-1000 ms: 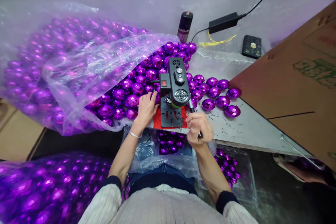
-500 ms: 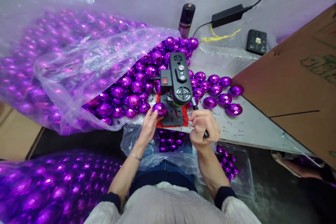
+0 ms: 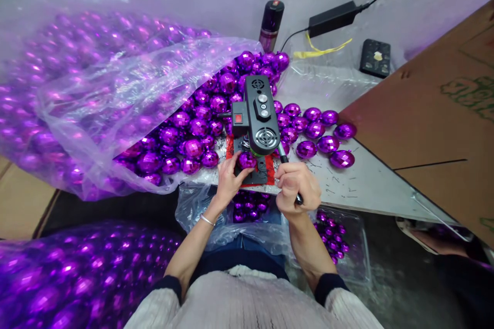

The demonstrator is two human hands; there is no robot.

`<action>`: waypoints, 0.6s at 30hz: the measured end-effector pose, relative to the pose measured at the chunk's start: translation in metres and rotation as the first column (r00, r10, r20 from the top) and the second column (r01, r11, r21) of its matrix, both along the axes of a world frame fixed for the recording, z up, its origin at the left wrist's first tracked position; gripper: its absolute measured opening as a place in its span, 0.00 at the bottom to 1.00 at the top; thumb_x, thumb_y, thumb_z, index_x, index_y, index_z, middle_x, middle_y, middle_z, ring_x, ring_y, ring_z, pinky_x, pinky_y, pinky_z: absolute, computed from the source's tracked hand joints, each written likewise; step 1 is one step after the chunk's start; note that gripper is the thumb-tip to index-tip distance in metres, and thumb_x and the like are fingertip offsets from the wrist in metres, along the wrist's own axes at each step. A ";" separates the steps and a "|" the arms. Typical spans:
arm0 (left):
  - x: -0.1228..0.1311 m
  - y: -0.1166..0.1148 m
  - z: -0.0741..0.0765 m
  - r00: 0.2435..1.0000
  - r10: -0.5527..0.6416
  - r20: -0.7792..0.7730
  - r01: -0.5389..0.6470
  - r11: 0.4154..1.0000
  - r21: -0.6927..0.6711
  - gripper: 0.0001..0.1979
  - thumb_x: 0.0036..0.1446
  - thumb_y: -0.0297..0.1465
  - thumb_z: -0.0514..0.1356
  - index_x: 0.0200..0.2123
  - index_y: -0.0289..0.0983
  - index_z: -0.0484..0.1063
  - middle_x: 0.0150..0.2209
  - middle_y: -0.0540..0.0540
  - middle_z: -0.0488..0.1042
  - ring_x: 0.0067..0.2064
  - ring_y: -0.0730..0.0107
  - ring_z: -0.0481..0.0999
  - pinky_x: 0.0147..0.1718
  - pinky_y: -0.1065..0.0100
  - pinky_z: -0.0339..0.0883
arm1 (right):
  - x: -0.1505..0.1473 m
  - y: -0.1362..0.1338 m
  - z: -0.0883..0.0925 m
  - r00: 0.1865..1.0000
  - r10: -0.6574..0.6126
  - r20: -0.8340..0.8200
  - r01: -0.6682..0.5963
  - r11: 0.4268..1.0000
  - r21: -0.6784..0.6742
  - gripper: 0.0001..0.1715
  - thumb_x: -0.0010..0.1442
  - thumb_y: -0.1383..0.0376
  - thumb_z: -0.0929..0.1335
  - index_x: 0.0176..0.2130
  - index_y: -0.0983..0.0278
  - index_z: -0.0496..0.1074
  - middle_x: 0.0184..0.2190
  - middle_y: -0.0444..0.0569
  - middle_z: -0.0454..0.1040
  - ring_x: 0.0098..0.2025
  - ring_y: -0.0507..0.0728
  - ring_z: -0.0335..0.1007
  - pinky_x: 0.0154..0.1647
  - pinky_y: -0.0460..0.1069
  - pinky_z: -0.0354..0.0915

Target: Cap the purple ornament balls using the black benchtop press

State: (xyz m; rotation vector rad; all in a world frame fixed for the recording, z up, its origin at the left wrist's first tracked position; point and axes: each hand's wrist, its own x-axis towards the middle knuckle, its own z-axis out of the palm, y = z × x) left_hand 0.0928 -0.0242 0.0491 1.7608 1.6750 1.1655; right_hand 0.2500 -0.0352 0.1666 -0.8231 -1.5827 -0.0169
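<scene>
The fingertips of your left hand (image 3: 227, 181) pinch a purple faceted ball (image 3: 246, 159) from its near side, thumb and fingers pressed to its flanks, and hold it on the black base plate directly under the head of the small black bench machine (image 3: 260, 118); your right hand (image 3: 296, 185) is curled into a closed fist around the lever handle (image 3: 282, 153) that slants down from the machine's right side; the machine stands on a red mat (image 3: 230, 145) at the near edge of the worktop (image 3: 358, 190), about midway along it. The ball looks like a thin, hollow, mirror-coated shell, so judge it very light, rigid but easy to crack or dent, and slick on its glossy facets; take it across its widest girth with the pads, firmly enough to stop it rolling, and keep the fingertips clear of the spot under the machine's head. Left of the machine, more balls spill from a clear plastic bag (image 3: 116, 92) across the worktop's left end; a loose cluster of balls (image 3: 328, 144) lies just right of it; a cardboard sheet (image 3: 424, 123) leans over the right end; a spray can (image 3: 272, 23) and a power adapter (image 3: 334, 16) sit along the far edge.
</scene>
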 end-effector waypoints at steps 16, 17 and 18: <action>0.008 0.011 -0.007 0.992 -0.125 -0.022 0.127 0.986 0.110 0.29 0.61 0.45 0.66 0.60 0.37 0.70 0.52 0.36 0.79 0.55 0.50 0.78 0.61 0.47 0.66 | 0.005 -0.003 -0.007 0.999 0.012 0.038 -0.011 1.000 -0.021 0.16 0.70 0.67 0.61 0.29 0.61 0.65 0.25 0.44 0.72 0.27 0.51 0.69 0.27 0.48 0.64; 0.011 0.013 -0.009 0.993 -0.119 -0.007 0.119 0.984 0.129 0.28 0.62 0.45 0.66 0.60 0.37 0.70 0.53 0.36 0.78 0.56 0.50 0.77 0.60 0.48 0.67 | 0.005 -0.003 -0.007 0.999 0.016 0.036 -0.015 1.000 -0.020 0.16 0.71 0.67 0.61 0.29 0.61 0.65 0.25 0.44 0.72 0.27 0.50 0.69 0.27 0.47 0.64; 0.012 0.013 -0.011 0.993 -0.115 0.006 0.113 0.982 0.154 0.28 0.62 0.45 0.65 0.60 0.37 0.69 0.53 0.36 0.78 0.56 0.50 0.77 0.59 0.49 0.67 | 0.004 -0.003 -0.007 0.999 0.024 0.035 -0.023 1.000 -0.022 0.16 0.71 0.67 0.61 0.29 0.61 0.64 0.25 0.44 0.72 0.27 0.50 0.69 0.27 0.47 0.63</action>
